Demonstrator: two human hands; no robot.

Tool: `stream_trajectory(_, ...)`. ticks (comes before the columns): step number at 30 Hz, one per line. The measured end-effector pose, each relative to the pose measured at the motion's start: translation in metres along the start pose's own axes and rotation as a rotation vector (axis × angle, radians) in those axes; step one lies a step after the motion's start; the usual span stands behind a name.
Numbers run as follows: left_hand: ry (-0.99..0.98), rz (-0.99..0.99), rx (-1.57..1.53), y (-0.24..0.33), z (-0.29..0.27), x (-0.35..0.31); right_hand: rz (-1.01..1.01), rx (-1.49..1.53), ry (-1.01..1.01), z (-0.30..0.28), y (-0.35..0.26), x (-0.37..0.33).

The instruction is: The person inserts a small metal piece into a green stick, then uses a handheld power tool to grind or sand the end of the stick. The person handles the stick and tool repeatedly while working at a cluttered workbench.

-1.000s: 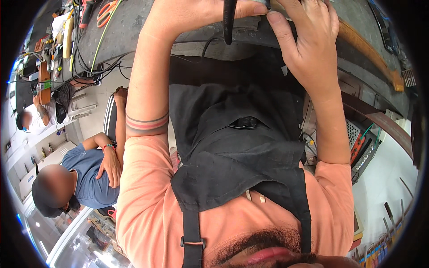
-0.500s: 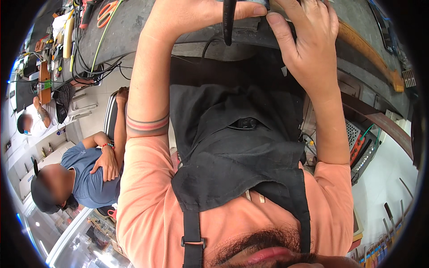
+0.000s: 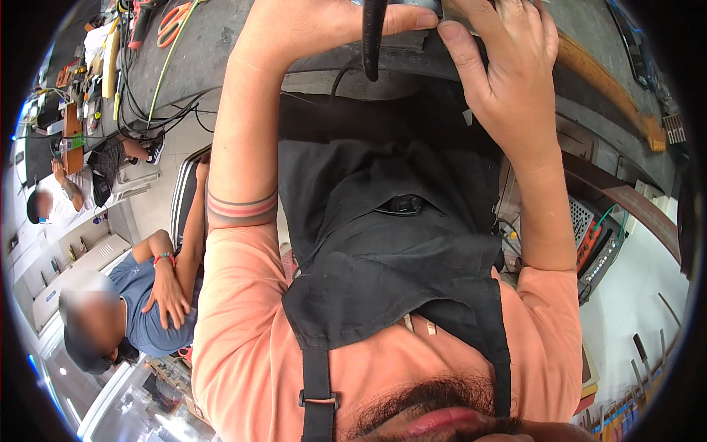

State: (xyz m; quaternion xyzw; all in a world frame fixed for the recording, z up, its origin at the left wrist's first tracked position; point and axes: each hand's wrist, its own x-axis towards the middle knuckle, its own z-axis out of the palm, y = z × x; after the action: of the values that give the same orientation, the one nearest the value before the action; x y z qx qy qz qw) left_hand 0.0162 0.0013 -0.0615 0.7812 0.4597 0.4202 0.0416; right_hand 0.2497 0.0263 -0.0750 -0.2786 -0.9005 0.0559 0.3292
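- The left hand is stretching across the near edge of the counter, its thumb pointing toward the right hand; the other fingers are running out of view, so whether they are gripping anything, one cannot tell.
- The right hand is hovering or resting over the same edge, farther right, its thumb and forefinger standing wide apart near the knuckles; their hold is not showing clearly, so one cannot tell what they are grasping.
- The two thumb tips are lying just beside each other above the counter's edge.
- A black rod is hanging over the counter's near edge, crossing in front of the left thumb; its top is going out of view.
- A flat grey block is sitting on the counter's near edge, under the left thumb.
- A curved wooden piece is lying along the counter's right part.
- Orange-handled scissors and black cables are lying on the counter's left part.
- A black apron is covering the person's front, below the counter's edge.
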Motion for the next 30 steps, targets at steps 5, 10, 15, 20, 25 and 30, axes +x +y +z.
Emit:
stream_trajectory(5, -0.007, 0.007, 0.023, -0.0042, -0.0018, -0.0005, 0.001, 0.013, 0.027, 0.0082, 0.0031, -0.0004)
stream_trajectory(10, -0.010, -0.011, -0.002, -0.0051, -0.0015, -0.0012, 0.015, 0.002, -0.022, 0.0050, -0.0008, 0.0040)
stream_trajectory(15, -0.006, -0.017, -0.032, -0.0090, -0.0009, -0.0025, 0.027, -0.004, -0.029, 0.0070, -0.0016, 0.0051)
stream_trajectory(20, 0.003, -0.028, -0.072, -0.0099, -0.0001, -0.0038, 0.033, -0.030, -0.047, 0.0096, 0.0017, 0.0019)
stream_trajectory(25, -0.012, -0.024, -0.005, -0.0086, -0.0018, -0.0041, 0.014, -0.021, -0.023, 0.0083, -0.0021, 0.0044)
stream_trajectory(30, 0.002, -0.009, -0.021, -0.0100, -0.0017, -0.0043, 0.005, 0.007, -0.016, 0.0082, -0.0017, 0.0058)
